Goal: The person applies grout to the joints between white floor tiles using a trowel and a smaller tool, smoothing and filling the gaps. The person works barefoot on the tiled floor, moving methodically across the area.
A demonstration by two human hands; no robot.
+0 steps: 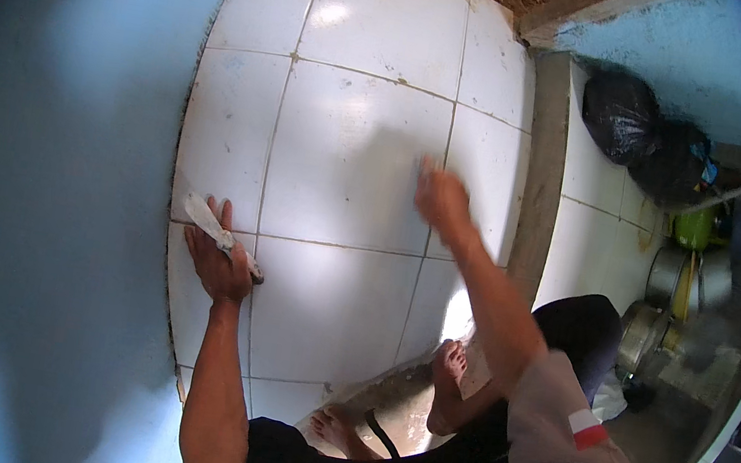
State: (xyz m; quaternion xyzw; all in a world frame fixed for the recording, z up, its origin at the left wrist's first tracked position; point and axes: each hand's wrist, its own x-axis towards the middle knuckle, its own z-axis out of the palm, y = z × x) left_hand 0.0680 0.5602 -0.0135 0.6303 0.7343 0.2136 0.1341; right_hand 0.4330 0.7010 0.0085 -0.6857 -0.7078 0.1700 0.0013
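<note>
Two black plastic bags (640, 128), rounded and knotted, sit in the far right corner against the light blue wall (676, 47); no label shows on them. Below the bags stands a cluster of cookware: a green pot (695, 227) and several metal pots (675, 277), stacked close together on the floor beside the tiled wall.

The white tiled wall (352, 162) fills the middle, its grout lines running as a grid. To the left of the tiles is a plain light blue surface (61, 185).

The left hand (217, 261) presses flat against the tile edge at the lower left, fingers spread, and its grip is closed on a pale, smeared trowel-like tool (217, 235) pinned under the thumb. The tool lies against the tiles with its long axis slanted, the wider pale end pointing up and left towards the tile edge, the darker end pointing down and right, just past the thumb.

The right hand (441, 196) is raised against the wall near a vertical grout line, right of centre; it is blurred, and I cannot tell whether it is closed on something or only touching the tile. The two hands are well apart.

Below, the person's bare feet (448, 382) rest on a wet grey floor (393, 398), with a dark strap (381, 430) lying just beside the nearer foot. Nothing stands between the hands and the tiles
</note>
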